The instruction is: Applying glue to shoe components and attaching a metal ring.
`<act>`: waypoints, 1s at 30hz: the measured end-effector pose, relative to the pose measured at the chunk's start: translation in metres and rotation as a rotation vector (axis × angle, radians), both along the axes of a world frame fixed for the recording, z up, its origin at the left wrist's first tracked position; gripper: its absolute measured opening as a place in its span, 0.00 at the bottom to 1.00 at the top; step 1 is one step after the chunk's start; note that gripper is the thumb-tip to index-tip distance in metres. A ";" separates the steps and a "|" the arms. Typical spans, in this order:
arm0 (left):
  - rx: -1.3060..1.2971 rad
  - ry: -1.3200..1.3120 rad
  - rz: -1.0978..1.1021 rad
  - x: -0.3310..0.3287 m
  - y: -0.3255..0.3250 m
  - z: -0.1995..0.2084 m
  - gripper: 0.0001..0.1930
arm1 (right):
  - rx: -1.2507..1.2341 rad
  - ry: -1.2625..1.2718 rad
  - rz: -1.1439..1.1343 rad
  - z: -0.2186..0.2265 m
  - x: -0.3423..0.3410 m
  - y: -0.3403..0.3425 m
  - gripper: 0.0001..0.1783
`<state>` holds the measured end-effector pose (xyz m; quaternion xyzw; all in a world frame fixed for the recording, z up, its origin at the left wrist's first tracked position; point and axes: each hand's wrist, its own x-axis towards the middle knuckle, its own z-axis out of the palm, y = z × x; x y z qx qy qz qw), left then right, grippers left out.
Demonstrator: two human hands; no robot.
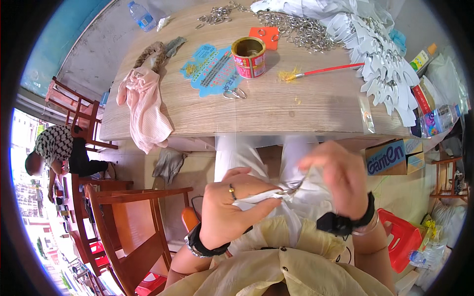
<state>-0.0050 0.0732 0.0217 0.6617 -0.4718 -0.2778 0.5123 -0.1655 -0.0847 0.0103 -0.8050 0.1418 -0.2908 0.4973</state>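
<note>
In front of my lap, my left hand (242, 200) pinches a strip of white cloth (259, 197) between thumb and fingers. A small metal ring or clasp (291, 191) sits at the end of the cloth, just past my left fingertips. My right hand (338, 180) is curled above and to the right of it, blurred by motion. Its fingertips are drawn together at a thin dark strand (307, 173) that leads down to the metal piece; what exactly they hold is unclear. More white cloth (316, 190) hangs below, between the hands.
On the table (197, 118) stand a red tin (249, 64), a red-handled brush (326, 70), a blue card (210, 74), and a pink cloth (145, 106). Metal clasps (301, 32) lie heaped beside white pieces (387, 74). Wooden chair (133, 222) left; red stool (400, 239) right; another person (64, 148) far left.
</note>
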 end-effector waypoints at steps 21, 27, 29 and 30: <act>-0.012 0.036 -0.230 0.054 -0.085 -0.062 0.09 | 1.103 -0.164 -0.394 -0.055 0.098 -0.163 0.14; 0.007 0.073 -0.230 0.057 -0.085 -0.060 0.10 | 1.150 -0.163 -0.268 -0.057 0.112 -0.189 0.13; -0.013 0.051 -0.224 0.055 -0.087 -0.064 0.10 | 0.960 -0.067 -0.263 -0.056 0.115 -0.201 0.12; -0.020 0.038 -0.222 0.055 -0.087 -0.064 0.10 | 0.867 -0.023 -0.259 -0.054 0.118 -0.202 0.11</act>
